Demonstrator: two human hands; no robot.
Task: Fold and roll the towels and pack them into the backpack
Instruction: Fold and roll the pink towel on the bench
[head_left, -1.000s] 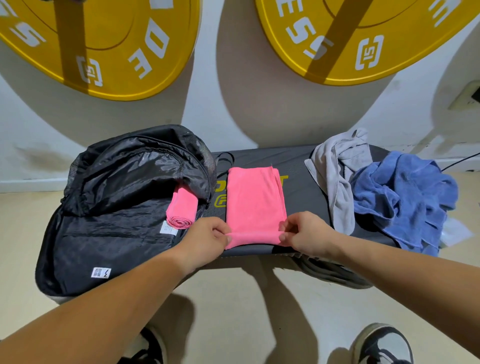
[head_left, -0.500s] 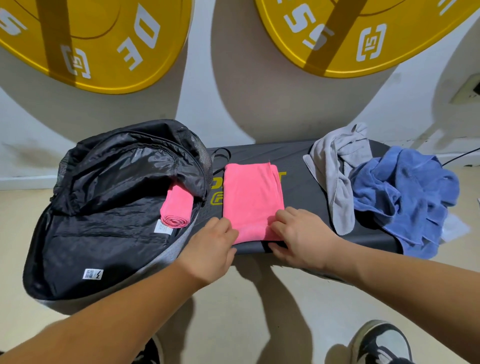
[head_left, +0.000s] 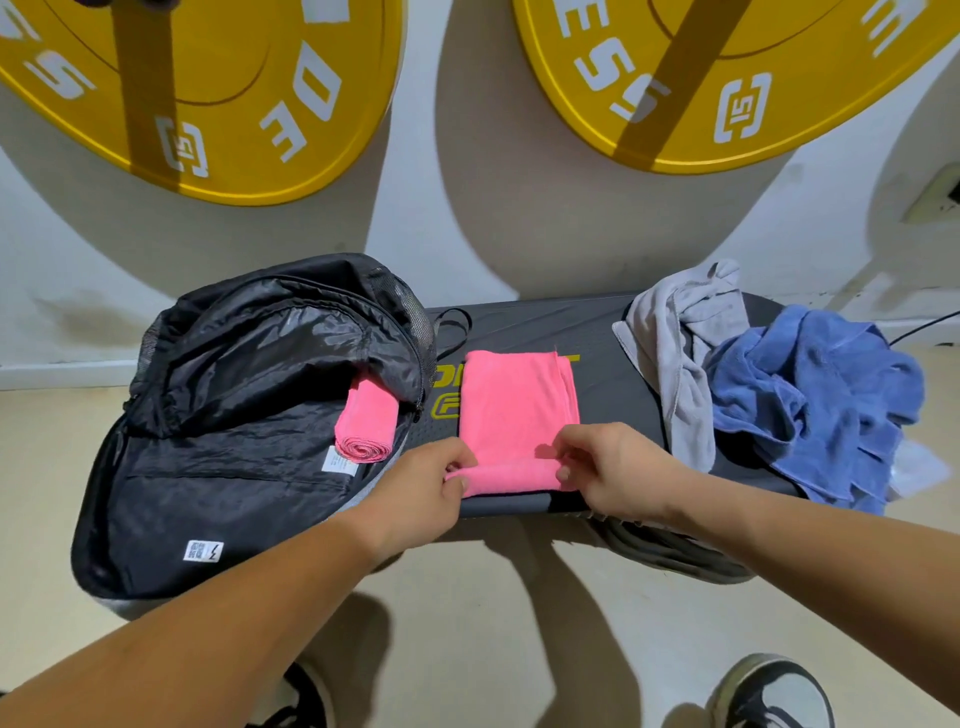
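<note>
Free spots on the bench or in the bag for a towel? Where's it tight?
Free: the strip of bench between the folded pink towel and the grey towel, and the backpack floor left of the rolled pink towel. Crowded: the right end, piled with the grey towel and blue towel.

The left yellow plate (head_left: 208, 104) on the far wall reads "DE" and a boxed "15". The right yellow plate (head_left: 727, 78) reads "ESS" and "15". The pink towel (head_left: 519, 405) half hides the bench (head_left: 613, 374) print. The backpack (head_left: 234, 493) labels are unreadable.
</note>
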